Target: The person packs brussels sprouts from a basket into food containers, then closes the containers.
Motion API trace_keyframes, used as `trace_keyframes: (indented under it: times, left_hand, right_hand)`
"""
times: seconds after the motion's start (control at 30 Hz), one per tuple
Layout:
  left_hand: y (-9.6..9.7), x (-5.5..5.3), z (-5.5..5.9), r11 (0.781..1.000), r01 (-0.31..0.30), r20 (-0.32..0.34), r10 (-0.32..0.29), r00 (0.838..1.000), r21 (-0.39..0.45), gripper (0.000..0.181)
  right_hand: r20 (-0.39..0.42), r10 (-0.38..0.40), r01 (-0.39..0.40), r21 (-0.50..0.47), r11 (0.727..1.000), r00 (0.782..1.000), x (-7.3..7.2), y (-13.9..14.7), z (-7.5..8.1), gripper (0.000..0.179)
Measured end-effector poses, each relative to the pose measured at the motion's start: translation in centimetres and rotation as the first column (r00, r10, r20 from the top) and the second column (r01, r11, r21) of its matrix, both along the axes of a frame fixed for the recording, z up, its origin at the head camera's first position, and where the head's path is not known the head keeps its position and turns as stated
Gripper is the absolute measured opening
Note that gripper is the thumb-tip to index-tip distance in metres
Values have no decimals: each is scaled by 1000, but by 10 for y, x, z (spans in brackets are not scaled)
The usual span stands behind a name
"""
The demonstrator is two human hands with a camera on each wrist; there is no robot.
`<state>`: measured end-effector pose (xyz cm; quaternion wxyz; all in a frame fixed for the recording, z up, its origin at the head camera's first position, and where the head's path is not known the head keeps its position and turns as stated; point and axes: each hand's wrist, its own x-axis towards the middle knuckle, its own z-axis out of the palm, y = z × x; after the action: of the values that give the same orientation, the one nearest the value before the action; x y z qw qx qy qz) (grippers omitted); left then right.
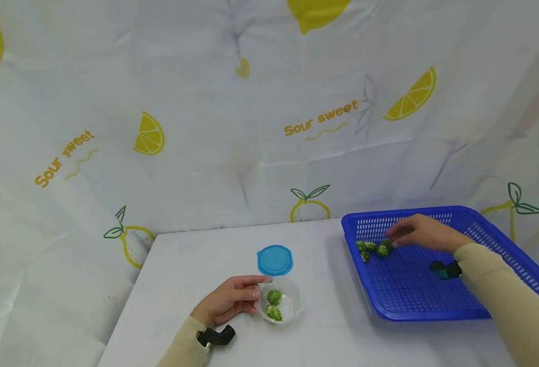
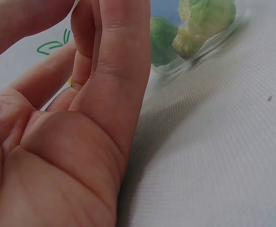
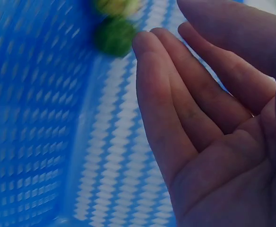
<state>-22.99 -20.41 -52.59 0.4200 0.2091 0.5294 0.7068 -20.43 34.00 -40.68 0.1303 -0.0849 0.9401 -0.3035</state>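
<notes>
A small clear plastic container (image 1: 292, 306) stands on the table with Brussels sprouts (image 1: 274, 297) inside. My left hand (image 1: 230, 299) holds its left side, thumb and fingers at the rim; the left wrist view shows the palm and sprouts (image 2: 206, 19) behind the fingers. On the right, my right hand (image 1: 425, 233) reaches into a blue plastic basket (image 1: 416, 290), over several more Brussels sprouts (image 1: 381, 251) at its left end. In the right wrist view the fingers are gently bent, their tips close to a sprout (image 3: 114, 38), with nothing in the palm.
Behind the container a blue lid (image 1: 275, 260) lies flat on the white table (image 1: 191, 265). The basket's raised perforated walls surround the right hand. A white lemon-print sheet (image 1: 214, 168) hangs along the table's back edge.
</notes>
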Motion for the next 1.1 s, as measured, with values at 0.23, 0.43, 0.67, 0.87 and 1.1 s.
trace_keyframes:
  times: [0.23, 0.43, 0.67, 0.87, 1.1]
  left_hand:
    - [-1, 1, -1, 1000, 13, 9, -13, 1000, 7, 53]
    - [0, -1, 0, 1000, 12, 6, -12, 1000, 0, 55]
    - [-1, -2, 1, 1000, 16, -2, -16, 1000, 16, 53]
    - [0, -3, 1, 1000, 11, 7, -11, 1000, 6, 52]
    - [0, -4, 0, 1000, 10, 14, -10, 1000, 9, 53]
  right_hand:
    - [39, -40, 40, 5, 999, 998, -11, 23, -19, 41]
    - [69, -51, 51, -1, 999, 996, -16, 25, -24, 41]
    - [76, -73, 73, 7, 997, 994, -20, 19, -27, 39]
    - [76, -93, 92, 15, 996, 993, -23, 15, -30, 39]
    - [73, -128, 126, 34, 991, 989, -28, 11, -34, 39]
